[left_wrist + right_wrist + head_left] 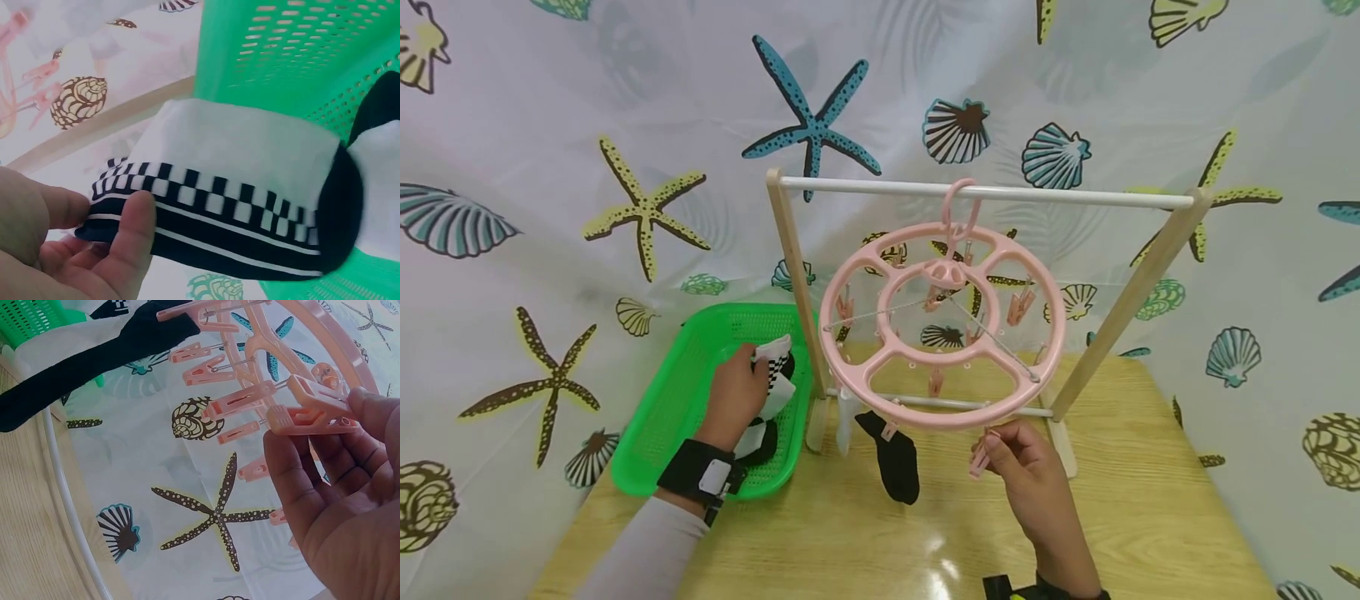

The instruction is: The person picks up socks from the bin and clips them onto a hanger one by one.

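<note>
Over the green basket, my left hand (739,392) pinches a white sock (240,134) with a black-and-white checkered band and a dark toe end. My right hand (1028,462) holds a pink clothespin (312,409) between thumb and fingers, at the front right of the pink round hanger (955,414). A black sock (898,462) hangs from another clothespin (889,431) at the front of the hanger. Left of it hangs a white sock (846,417).
The green basket (651,417) at left holds more black and white socks (758,442). A wooden stand with a white bar (1075,197) carries the hanger by its hook. Its right post (1131,308) rises behind my right hand. A shell-patterned sheet (700,100) surrounds the wooden table (820,550).
</note>
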`<action>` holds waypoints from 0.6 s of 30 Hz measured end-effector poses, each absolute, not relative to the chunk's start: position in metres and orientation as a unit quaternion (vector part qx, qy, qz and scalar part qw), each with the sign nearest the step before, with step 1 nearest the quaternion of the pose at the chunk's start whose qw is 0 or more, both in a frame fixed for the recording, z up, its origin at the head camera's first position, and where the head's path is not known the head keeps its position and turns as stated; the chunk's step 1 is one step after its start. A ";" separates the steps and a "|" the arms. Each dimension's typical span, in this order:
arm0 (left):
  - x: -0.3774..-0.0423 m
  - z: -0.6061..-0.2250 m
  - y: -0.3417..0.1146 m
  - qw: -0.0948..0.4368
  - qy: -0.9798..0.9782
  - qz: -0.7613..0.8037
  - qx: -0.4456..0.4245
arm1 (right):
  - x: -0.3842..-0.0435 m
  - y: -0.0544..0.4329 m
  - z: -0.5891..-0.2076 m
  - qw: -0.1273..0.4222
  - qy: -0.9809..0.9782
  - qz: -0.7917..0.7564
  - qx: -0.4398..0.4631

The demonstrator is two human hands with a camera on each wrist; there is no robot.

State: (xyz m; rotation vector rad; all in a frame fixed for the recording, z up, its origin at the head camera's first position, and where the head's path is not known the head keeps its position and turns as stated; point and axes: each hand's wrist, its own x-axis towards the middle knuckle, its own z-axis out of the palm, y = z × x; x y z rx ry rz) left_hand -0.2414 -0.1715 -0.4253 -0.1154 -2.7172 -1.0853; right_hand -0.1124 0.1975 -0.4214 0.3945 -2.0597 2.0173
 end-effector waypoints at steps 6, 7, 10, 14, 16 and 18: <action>-0.228 -0.427 -0.166 0.162 -0.905 -0.391 -0.039 | -0.113 0.197 -0.421 0.110 -0.706 0.686 0.139; -0.225 -0.427 -0.165 0.173 -0.901 -0.396 -0.039 | -0.113 0.197 -0.421 0.110 -0.706 0.686 0.138; -0.216 -0.425 -0.162 0.207 -0.888 -0.407 -0.044 | -0.112 0.196 -0.421 0.108 -0.699 0.694 0.134; -0.201 -0.421 -0.153 0.244 -0.864 -0.439 -0.044 | -0.113 0.196 -0.420 0.108 -0.689 0.704 0.130; -0.192 -0.421 -0.146 0.260 -0.850 -0.456 -0.047 | -0.113 0.195 -0.421 0.108 -0.688 0.707 0.125; -0.183 -0.424 -0.140 0.272 -0.838 -0.469 -0.059 | -0.111 0.194 -0.422 0.109 -0.691 0.706 0.109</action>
